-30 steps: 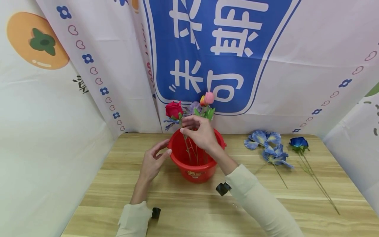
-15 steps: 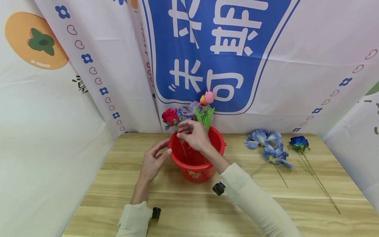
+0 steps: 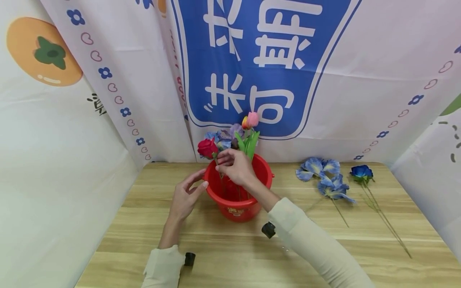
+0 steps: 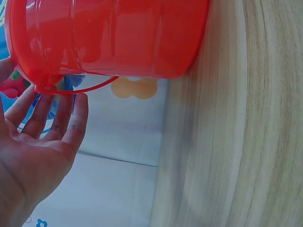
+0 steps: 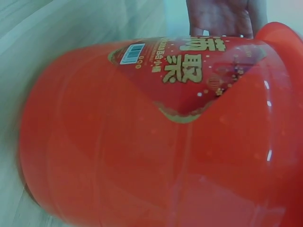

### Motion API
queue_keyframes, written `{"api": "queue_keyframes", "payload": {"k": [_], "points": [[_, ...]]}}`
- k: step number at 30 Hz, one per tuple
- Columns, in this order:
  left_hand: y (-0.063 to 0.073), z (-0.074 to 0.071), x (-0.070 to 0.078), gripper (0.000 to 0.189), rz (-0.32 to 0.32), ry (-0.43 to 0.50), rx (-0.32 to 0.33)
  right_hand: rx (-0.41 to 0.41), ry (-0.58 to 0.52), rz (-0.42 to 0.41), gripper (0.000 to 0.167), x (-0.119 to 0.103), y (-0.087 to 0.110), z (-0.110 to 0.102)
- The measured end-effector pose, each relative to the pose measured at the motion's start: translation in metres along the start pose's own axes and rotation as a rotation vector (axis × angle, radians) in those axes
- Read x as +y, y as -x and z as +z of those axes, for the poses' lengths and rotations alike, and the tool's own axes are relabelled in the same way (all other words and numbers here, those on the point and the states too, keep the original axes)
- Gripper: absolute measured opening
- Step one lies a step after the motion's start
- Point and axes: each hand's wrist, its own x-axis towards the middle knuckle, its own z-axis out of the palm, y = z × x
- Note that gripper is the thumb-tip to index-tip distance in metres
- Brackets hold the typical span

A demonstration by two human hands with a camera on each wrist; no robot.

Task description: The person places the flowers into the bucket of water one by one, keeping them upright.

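Observation:
A red bucket [image 3: 238, 210] stands upright on the table, with artificial flowers in it. My right hand [image 3: 235, 166] is over its opening and pinches the stem of a red rose [image 3: 207, 148]; the stem's lower part is inside the bucket. Pink and yellow tulips [image 3: 253, 119] with green leaves, a purple flower [image 3: 236, 130] and blue petals [image 3: 222, 143] rise behind that hand. At the bucket's left side, my left hand [image 3: 184, 198] touches the rim with fairly straight fingers. In the left wrist view those fingers [image 4: 57, 116] lie by the bucket's red handle [image 4: 102, 85].
On the table's right lie blue irises [image 3: 333, 186] and, farther right, a dark blue rose [image 3: 361, 172] with long stems toward the front. A printed cloth [image 3: 284, 148] hangs along the table's back edge, and white cloth hangs at both sides.
My right hand has moved down and slightly left, lowering the red rose into the bucket. The blue petals behind it show more now. My left hand has stayed at the rim.

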Motion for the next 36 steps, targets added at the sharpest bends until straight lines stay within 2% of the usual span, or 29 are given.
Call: {"api": "queue_keyframes", "payload": {"k": [6, 11, 17, 27, 36], "points": [[0.000, 0.000, -0.001, 0.048, 0.004, 0.005, 0.004, -0.042, -0.067, 0.018, 0.028, 0.001, 0.004, -0.002], [0.000, -0.001, -0.001, 0.048, 0.003, 0.000, 0.005, -0.078, -0.127, 0.070, 0.029, 0.001, 0.005, -0.003], [0.000, -0.001, 0.000, 0.047, 0.011, -0.001, -0.002, -0.104, -0.139, 0.100, 0.030, 0.001, 0.011, -0.005], [-0.002, 0.000, -0.003, 0.047, 0.022, 0.006, -0.009, -0.104, -0.126, 0.102, 0.033, 0.001, 0.021, -0.015], [0.000, 0.001, -0.002, 0.047, 0.021, 0.018, 0.009, -0.073, -0.205, 0.067, 0.038, -0.005, 0.036, -0.034]]}}
